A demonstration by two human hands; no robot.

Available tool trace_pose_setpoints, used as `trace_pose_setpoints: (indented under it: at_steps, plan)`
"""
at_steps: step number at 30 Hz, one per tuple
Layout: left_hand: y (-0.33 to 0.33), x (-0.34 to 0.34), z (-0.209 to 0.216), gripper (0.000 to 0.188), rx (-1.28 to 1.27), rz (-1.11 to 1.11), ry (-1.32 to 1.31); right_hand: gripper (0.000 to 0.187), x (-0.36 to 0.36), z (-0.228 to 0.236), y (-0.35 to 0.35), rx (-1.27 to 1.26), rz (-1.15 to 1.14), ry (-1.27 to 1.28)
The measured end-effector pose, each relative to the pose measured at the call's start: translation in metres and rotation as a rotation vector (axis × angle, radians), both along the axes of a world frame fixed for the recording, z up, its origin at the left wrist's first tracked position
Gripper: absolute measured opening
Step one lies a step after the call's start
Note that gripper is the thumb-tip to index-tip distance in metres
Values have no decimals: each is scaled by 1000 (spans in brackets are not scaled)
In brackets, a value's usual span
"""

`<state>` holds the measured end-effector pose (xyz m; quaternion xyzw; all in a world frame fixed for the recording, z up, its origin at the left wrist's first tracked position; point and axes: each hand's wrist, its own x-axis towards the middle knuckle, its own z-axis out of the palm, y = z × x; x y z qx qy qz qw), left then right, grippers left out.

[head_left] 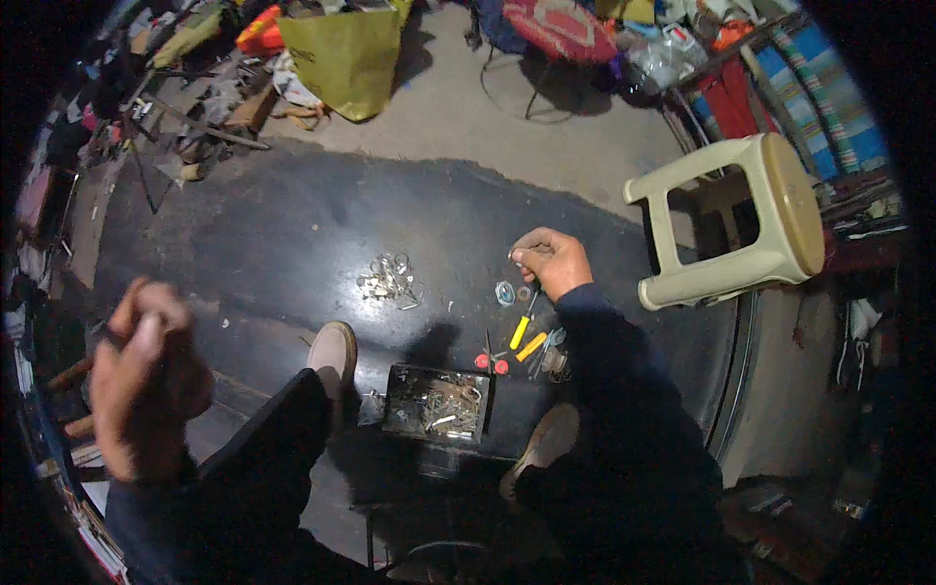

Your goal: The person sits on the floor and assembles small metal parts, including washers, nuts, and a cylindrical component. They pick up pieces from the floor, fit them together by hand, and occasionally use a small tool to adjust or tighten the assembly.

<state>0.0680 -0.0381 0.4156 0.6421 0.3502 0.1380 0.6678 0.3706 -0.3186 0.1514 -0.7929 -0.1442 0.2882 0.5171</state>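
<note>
My right hand (551,261) hovers low over the dark floor, fingers pinched on a small pale part I cannot make out. Just below it lie a blue ring-shaped piece (504,292), a yellow-handled screwdriver (522,327), a second yellow tool (531,346) and two red caps (490,364). My left hand (146,375) is raised at the left, blurred, fingers curled; whether it holds anything is unclear. A heap of small metal parts (388,279) lies ahead of me. Between my shoes (333,359) sits a dark tray (436,402) full of metal bits.
A cream plastic stool (751,219) lies on its side at the right. A yellow-green bag (346,58), scrap wood and clutter line the far edge. Striped cloth (819,97) and a red round seat (561,27) sit at the back right.
</note>
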Motion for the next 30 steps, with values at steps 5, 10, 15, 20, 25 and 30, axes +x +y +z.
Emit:
trace_pose_setpoints:
  at_steps: [5,10,15,20,25,30]
  plan:
    - [-34,-6,22,25,-54,-148,-76,7,-64,146,28,229,186,-106]
    - [-94,-24,16,17,-53,-269,-205,9,-144,248,20,244,312,-503]
    - [-147,-40,-1,22,-82,-333,-291,13,-210,292,-9,223,277,-753]
    - [-167,-47,-12,17,-116,-382,-255,13,-244,278,-33,305,163,-620]
    - [-161,-47,-21,15,-139,-423,-265,14,-248,253,-39,450,26,110]
    - [-157,-38,-24,15,-71,-479,-205,12,-236,248,-47,464,84,146]
